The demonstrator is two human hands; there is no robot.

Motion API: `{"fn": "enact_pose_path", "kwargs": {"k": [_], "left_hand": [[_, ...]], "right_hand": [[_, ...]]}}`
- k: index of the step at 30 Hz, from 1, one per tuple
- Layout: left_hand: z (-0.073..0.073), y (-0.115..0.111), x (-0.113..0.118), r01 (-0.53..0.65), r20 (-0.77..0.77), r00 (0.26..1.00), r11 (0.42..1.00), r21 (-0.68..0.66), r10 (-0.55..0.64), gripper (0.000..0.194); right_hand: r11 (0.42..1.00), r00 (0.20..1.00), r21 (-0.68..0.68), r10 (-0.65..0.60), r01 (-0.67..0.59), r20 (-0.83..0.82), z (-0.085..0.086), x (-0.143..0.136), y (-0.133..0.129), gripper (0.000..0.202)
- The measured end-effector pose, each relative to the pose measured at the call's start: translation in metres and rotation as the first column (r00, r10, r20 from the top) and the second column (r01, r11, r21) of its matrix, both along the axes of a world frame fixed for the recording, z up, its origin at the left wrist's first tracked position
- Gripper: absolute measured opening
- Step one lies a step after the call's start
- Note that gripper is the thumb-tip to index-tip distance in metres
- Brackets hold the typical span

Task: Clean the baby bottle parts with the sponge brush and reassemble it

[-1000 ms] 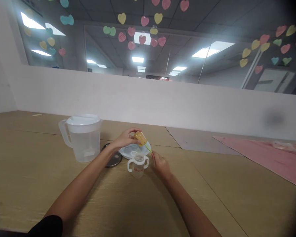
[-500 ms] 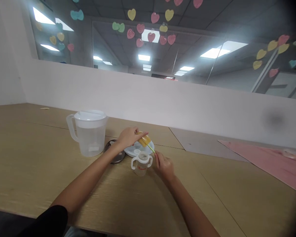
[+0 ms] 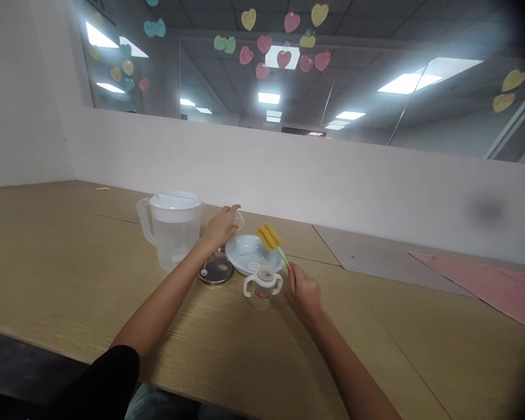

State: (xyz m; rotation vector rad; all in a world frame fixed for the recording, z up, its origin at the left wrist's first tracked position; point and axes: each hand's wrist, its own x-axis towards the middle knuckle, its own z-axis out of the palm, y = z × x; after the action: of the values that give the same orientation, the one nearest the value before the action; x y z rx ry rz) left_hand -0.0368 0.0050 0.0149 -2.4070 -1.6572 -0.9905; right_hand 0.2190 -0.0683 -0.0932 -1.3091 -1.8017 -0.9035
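My right hand (image 3: 305, 290) is closed on the green handle of a yellow sponge brush (image 3: 269, 237), its head raised above a white plate (image 3: 240, 267). Held in my left hand (image 3: 221, 226) is a small clear cup (image 3: 239, 219), partly hidden by the fingers, above the table behind the plate. A clear bottle with two white handles (image 3: 261, 294) stands upright in front of the plate. Below my left hand lies a round metal lid (image 3: 216, 269).
A large clear pitcher with a white lid (image 3: 175, 230) stands left of my left hand. On the right lies a pink cloth (image 3: 490, 283) over a grey surface (image 3: 371, 262). Behind the wooden table (image 3: 70, 262) rise a white wall and a window with heart-shaped notes.
My left hand has moved away from the sponge head, back and to the left, with the clear cup. The sponge is now uncovered. The view has shifted slightly.
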Motion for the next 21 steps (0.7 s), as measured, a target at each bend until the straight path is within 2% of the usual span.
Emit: {"fn": "enact_pose_path", "kwargs": {"k": [2,4,8,12,21], "left_hand": [[-0.006,0.006,-0.005,-0.149,-0.134,0.981,0.987,-0.058,0.14,0.054],[-0.012,0.012,-0.01,-0.203,-0.237,0.957,0.969,-0.144,0.165,0.051],[-0.028,0.024,-0.017,-0.195,-0.318,0.942,0.946,-0.258,0.107,0.043],[-0.043,0.034,-0.019,-0.19,-0.356,0.932,0.927,-0.322,0.067,0.047],[-0.061,0.048,-0.02,-0.187,-0.335,0.939,0.927,-0.325,0.072,0.051]], "right_hand": [[1.0,0.997,-0.021,-0.024,0.023,-0.07,0.0,0.001,0.0,0.041],[0.999,0.995,-0.052,-0.023,0.018,-0.098,0.0,0.001,0.0,0.042],[0.996,0.996,-0.088,-0.007,0.0,-0.088,0.001,0.001,-0.001,0.042],[0.995,0.996,-0.101,-0.009,0.0,-0.087,0.0,0.002,-0.001,0.042],[0.991,0.997,-0.13,-0.015,0.005,-0.082,-0.002,0.002,0.0,0.042]]}}
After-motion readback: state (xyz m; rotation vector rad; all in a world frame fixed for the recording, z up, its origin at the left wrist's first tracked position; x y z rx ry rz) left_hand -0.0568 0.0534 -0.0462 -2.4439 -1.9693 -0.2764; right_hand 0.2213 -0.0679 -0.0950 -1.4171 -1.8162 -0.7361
